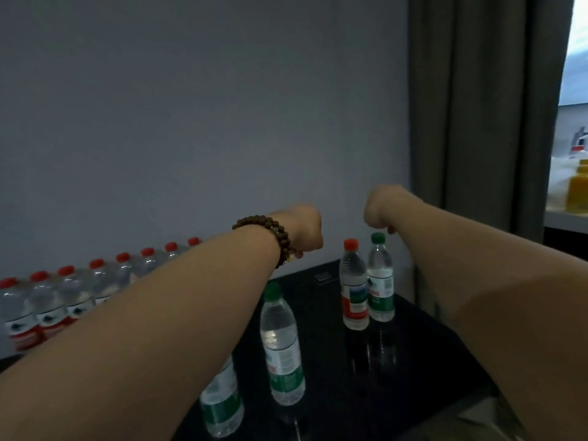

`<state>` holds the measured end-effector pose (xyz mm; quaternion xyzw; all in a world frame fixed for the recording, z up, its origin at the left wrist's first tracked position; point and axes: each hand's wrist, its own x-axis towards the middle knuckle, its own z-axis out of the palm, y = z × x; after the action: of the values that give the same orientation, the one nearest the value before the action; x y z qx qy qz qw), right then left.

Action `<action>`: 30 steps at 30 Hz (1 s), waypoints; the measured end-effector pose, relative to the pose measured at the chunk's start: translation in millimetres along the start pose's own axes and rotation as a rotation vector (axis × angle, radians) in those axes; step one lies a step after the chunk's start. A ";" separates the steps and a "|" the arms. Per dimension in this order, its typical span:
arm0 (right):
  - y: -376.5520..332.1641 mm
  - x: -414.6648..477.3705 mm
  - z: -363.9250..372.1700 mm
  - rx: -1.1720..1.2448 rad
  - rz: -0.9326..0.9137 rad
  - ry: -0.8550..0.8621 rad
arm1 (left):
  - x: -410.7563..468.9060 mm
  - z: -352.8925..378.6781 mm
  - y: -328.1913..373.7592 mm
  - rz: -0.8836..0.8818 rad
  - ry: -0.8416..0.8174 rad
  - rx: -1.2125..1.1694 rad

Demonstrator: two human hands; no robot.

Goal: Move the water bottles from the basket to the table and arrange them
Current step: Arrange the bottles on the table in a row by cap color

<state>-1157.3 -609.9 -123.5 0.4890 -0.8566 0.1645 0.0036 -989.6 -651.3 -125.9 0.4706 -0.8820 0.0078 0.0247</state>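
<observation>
Both arms reach out over the glossy black surface [413, 361]. The left hand [304, 232] and right hand [380, 208] bend down at the wrist, fingers hidden, so I cannot tell whether either grip is closed or holds anything.

Red-capped clear plastic bottles [47, 300] line the wall, seemingly sorted by cap. A red-capped bottle [353, 288] touches a green-capped one [381, 281] under the right hand; two more green-capped bottles [281, 345] stand nearer. No basket is in view.

Bottle row [95, 281] lines table's [413, 361] left; perhaps four bottles [281, 345] stand right.
</observation>
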 end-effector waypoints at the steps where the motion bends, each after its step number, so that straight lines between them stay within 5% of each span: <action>1: 9.5 9.6 4.8 -0.024 0.016 -0.013 | 11.3 4.6 9.3 0.026 0.004 0.019; 14: 49.8 91.9 78.1 -0.040 -0.026 -0.048 | 113.0 61.6 74.6 0.115 -0.065 0.210; 30: -33.4 70.5 97.4 -0.003 -0.241 -0.163 | 91.4 38.6 -22.1 -0.042 -0.255 0.028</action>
<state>-1151.0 -712.3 -194.6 0.6001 -0.7894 0.1214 -0.0454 -1023.4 -740.8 -160.0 0.4863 -0.8678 -0.0403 -0.0938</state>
